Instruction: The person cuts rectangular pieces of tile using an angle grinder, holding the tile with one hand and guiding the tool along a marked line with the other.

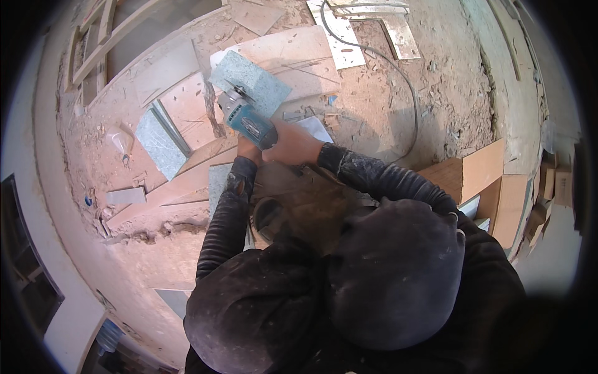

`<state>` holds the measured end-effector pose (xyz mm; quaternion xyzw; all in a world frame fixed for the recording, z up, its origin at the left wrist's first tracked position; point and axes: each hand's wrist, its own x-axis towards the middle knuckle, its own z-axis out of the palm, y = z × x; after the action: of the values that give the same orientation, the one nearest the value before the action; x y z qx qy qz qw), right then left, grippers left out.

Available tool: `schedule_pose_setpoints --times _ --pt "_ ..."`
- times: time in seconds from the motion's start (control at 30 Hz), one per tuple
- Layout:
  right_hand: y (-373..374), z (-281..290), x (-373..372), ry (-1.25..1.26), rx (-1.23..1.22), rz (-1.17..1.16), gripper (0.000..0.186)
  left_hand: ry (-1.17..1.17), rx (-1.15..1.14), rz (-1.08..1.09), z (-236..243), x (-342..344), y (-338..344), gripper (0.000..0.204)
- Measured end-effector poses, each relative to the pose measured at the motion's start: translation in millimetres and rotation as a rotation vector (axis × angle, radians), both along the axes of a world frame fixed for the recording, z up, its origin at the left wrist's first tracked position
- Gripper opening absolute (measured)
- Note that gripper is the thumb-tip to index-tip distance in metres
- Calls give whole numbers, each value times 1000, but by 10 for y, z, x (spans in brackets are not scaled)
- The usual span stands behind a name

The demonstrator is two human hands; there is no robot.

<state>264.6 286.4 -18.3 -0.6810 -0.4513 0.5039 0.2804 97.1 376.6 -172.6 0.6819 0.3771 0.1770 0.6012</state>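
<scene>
A teal and silver angle grinder (247,121) is held at the centre of the head view, its disc (240,93) over a speckled pale-blue tile (265,83); whether the disc touches it I cannot tell. My right hand (293,143) is closed round the grinder's rear body. My left hand (248,149) is under the grinder and also on it, its fingers partly hidden. My knees and a dusty boot are below my hands. Another blue tile (161,141) lies to the left with a strip along its edge.
Dusty boards (280,47), offcuts and rubble cover the floor. A dark cable (408,93) curves at the right. A wooden frame (93,56) is at the back left, cardboard boxes (483,168) at the right, and a small clear bag (119,140) lies left of the tiles.
</scene>
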Motion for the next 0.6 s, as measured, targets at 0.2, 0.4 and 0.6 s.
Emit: schedule_pose_setpoints --times 0.2,0.4,0.6 --pt "283 -92 -14 13 23 -17 66 -229 -478 277 189 59 -92 27" --pt "397 -119 73 -24 39 34 69 -289 -597 350 313 137 -113 25" --pt "216 -137 229 -33 54 108 66 -302 -690 354 240 135 -69 21"
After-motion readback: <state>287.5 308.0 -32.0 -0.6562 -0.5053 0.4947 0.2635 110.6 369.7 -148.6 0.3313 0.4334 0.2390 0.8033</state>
